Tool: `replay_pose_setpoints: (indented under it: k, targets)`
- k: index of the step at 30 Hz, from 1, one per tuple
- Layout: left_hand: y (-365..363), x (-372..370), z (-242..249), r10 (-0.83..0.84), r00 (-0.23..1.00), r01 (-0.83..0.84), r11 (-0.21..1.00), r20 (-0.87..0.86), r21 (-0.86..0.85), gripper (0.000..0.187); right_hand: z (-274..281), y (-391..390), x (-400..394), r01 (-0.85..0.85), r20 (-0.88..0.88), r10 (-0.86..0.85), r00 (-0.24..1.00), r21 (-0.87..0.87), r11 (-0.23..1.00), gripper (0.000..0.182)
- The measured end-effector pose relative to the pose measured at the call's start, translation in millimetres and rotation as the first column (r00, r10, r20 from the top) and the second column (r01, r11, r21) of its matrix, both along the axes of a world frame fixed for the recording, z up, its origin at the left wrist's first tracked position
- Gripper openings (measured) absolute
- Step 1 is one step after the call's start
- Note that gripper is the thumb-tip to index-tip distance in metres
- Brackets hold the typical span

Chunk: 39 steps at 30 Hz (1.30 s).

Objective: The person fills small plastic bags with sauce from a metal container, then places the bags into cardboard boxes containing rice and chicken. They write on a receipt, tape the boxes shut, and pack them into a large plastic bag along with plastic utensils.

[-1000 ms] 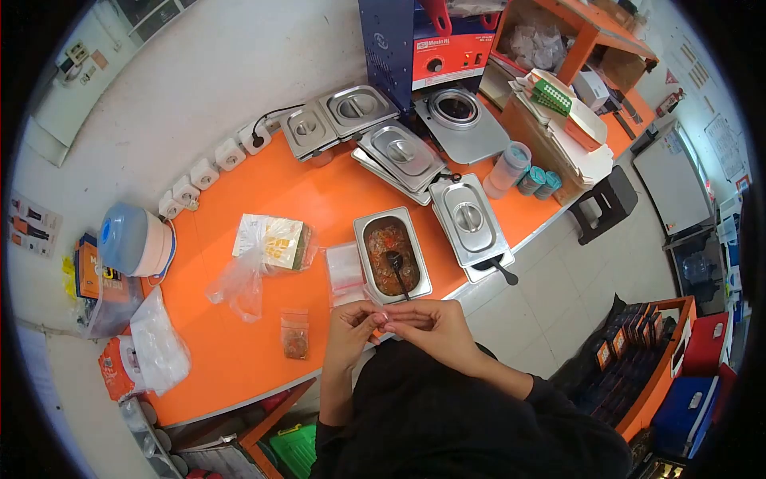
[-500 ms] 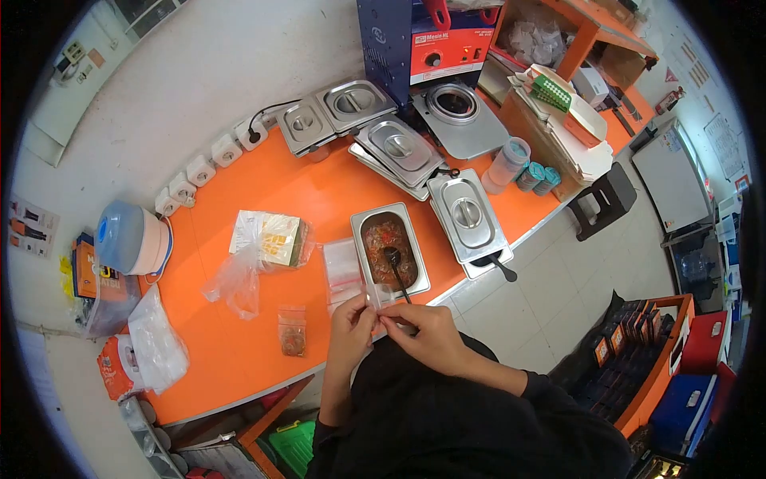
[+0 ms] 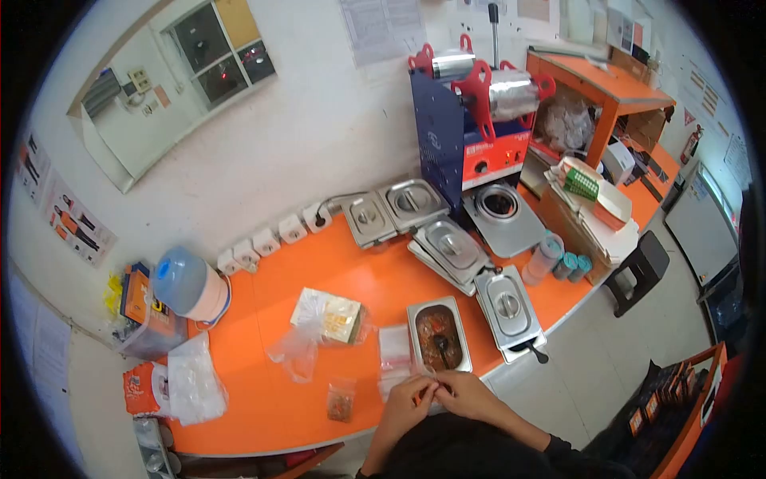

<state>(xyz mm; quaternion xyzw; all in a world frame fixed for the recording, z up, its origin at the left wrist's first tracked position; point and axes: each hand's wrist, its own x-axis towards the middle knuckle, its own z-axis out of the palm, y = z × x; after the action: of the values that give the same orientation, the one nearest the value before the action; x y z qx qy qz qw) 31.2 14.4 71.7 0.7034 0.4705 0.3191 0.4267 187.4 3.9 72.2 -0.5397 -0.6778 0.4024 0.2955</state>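
My left hand (image 3: 408, 401) and my right hand (image 3: 468, 397) meet at the table's front edge, fingers pinched together. Between them is a small clear plastic bag (image 3: 429, 372), mostly covered by the fingers. Just beyond stands a steel pan (image 3: 413, 329) of reddish-brown sauce with bits in it (image 3: 437, 322). A black ladle (image 3: 441, 342) rests in the sauce, its handle towards me. To the pan's left lie flat clear zip bags (image 3: 394, 349). A filled zip bag (image 3: 341, 404) with reddish-brown contents lies farther left, near my left hand.
Lidded steel pans (image 3: 453, 247) stand at the back, another (image 3: 507, 307) at the right edge. Behind them is a blue and red sealing machine (image 3: 495, 160). A box in thin plastic (image 3: 327, 313), white plastic bags (image 3: 194, 382) and a blue-lidded container (image 3: 190, 283) occupy the left side.
My view has tilted up and swung left, so everything appears lower and farther right. Both hands stay pinched together in front of the pan; the bag is less visible now.
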Motion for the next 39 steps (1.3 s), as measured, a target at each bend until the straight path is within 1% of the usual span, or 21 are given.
replay_pose_setpoints:
  k: [2,4,8,10,12,13,15,16,18,19,21,25,27,29,31,33,34,35,36,37,39]
  targets:
    - [-4,3,-10,-0.008,0.998,0.009,1.000,0.059,-0.017,0.014,0,4,1,-0.100,-0.005,0.100,0.995,-0.011,0.995,0.019]
    - [-7,6,-19,0.163,0.951,-0.123,0.979,0.264,-0.161,0.014,6,3,-3,-0.130,0.223,0.109,0.969,0.081,0.988,0.018]
    - [-5,1,-24,0.130,0.991,-0.114,0.946,0.032,-0.303,0.020,-3,1,-10,-0.141,0.284,0.082,0.955,0.192,0.971,0.018]
    - [-16,-3,-56,0.020,0.975,0.007,0.993,-0.221,0.119,0.027,-14,-3,-11,-0.156,0.340,0.090,0.936,0.171,0.973,0.018]
    - [-10,1,-27,0.020,0.988,-0.055,0.972,-0.154,-0.230,0.027,-18,-3,-11,-0.129,0.253,0.078,0.964,0.190,0.973,0.018]
    - [-11,2,-21,0.005,0.988,-0.047,0.962,-0.154,-0.269,0.027,-18,-5,-12,-0.093,0.198,0.053,0.979,0.199,0.976,0.019]
    - [-13,2,-15,0.064,0.997,-0.054,0.984,0.052,-0.168,0.026,-9,-9,-15,0.047,-0.055,-0.048,0.997,-0.015,0.999,0.020]
    - [-17,1,-19,0.066,0.997,-0.056,0.982,0.046,-0.181,0.026,-13,-10,-18,0.046,-0.060,-0.047,0.997,-0.029,0.999,0.020]
    - [-21,3,-25,0.263,0.911,-0.102,0.889,0.317,-0.446,0.023,-16,-8,-20,0.052,-0.448,-0.158,0.880,-0.239,0.969,0.017]
    - [-20,3,-24,0.262,0.912,-0.101,0.889,0.315,-0.447,0.023,-12,-5,-18,0.054,-0.449,-0.160,0.879,-0.241,0.969,0.017]
    - [-18,3,-18,0.257,0.911,-0.152,0.937,0.323,-0.316,0.022,4,-3,-12,-0.076,-0.228,0.054,0.972,-0.089,0.993,0.015]
    - [-21,2,-10,0.290,0.938,-0.237,0.937,0.190,-0.257,0.015,16,-12,-8,-0.058,-0.050,0.064,0.997,0.123,0.991,0.017]
    - [-22,-7,0,0.321,0.929,-0.323,0.946,-0.184,0.018,0.013,25,-11,-1,0.209,0.140,-0.231,0.963,0.153,0.966,0.022]
    - [-25,1,16,0.276,0.938,-0.284,0.959,-0.210,-0.008,0.011,20,-9,-6,0.275,0.111,-0.294,0.949,0.160,0.948,0.022]
    - [-21,4,20,0.233,0.943,-0.247,0.968,-0.236,-0.030,0.011,12,-11,-13,0.184,-0.060,-0.181,0.982,0.049,0.982,0.023]
    - [-12,1,17,0.256,0.945,-0.125,0.856,-0.202,0.501,0.011,12,-8,-5,0.179,-0.159,-0.187,0.969,-0.062,0.982,0.024]
    - [-8,-2,11,0.255,0.947,-0.126,0.856,-0.198,0.501,0.011,13,-7,-1,0.158,-0.255,-0.198,0.946,-0.170,0.973,0.026]
    - [-4,-7,2,-0.035,0.997,0.059,0.915,-0.067,0.399,0.019,10,-9,-2,0.159,-0.253,-0.200,0.947,-0.173,0.972,0.026]
    - [-3,-9,-3,-0.310,0.946,0.265,0.908,0.094,0.323,0.027,6,-10,-5,0.101,-0.436,-0.210,0.875,-0.261,0.960,0.027]
    - [-6,-6,-7,-0.313,0.945,0.268,0.908,0.096,0.323,0.027,5,-11,-6,0.027,-0.598,-0.232,0.767,-0.331,0.943,0.027]
    - [-14,4,-13,-0.117,0.950,0.065,0.981,0.288,0.183,0.040,7,-12,0,-0.011,-0.588,-0.229,0.776,-0.375,0.927,0.027]
